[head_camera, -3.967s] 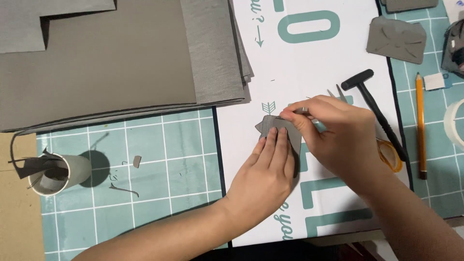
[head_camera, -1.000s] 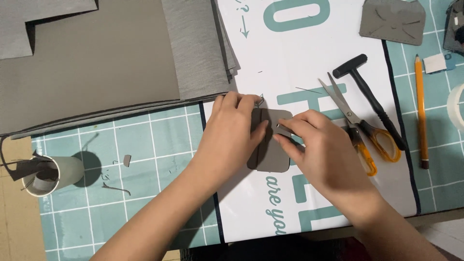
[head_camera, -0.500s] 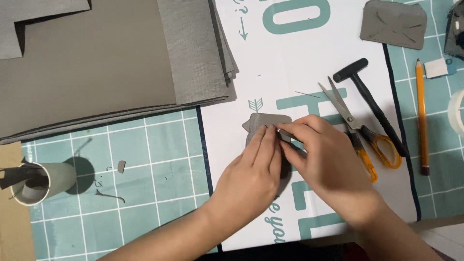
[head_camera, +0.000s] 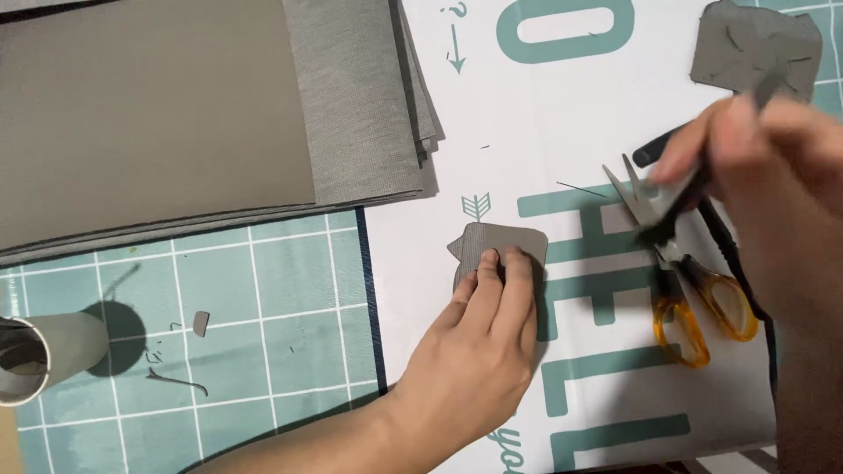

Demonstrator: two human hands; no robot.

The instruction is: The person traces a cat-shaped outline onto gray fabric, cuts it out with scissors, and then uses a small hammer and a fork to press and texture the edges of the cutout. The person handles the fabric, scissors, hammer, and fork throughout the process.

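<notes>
My left hand [head_camera: 479,351] lies flat on a small grey fabric piece [head_camera: 502,241] with rounded corners, pinning it to the white printed sheet [head_camera: 544,114] with the fingertips. My right hand [head_camera: 773,167] is raised and blurred at the right, apart from the piece, its fingers closed on a thin dark pen-like tool [head_camera: 680,197]. Orange-handled scissors [head_camera: 694,298] lie open just under that hand.
A stack of large grey fabric sheets [head_camera: 202,114] covers the upper left. A second cut grey piece [head_camera: 746,44] sits at the top right. A black hammer [head_camera: 654,154] lies partly hidden behind my right hand. A cardboard tube [head_camera: 39,355] and small scraps [head_camera: 200,323] rest on the teal cutting mat [head_camera: 263,290].
My right hand has lifted off the grey piece and swung up to the right with the tool. My left hand stays on the piece, now holding it alone.
</notes>
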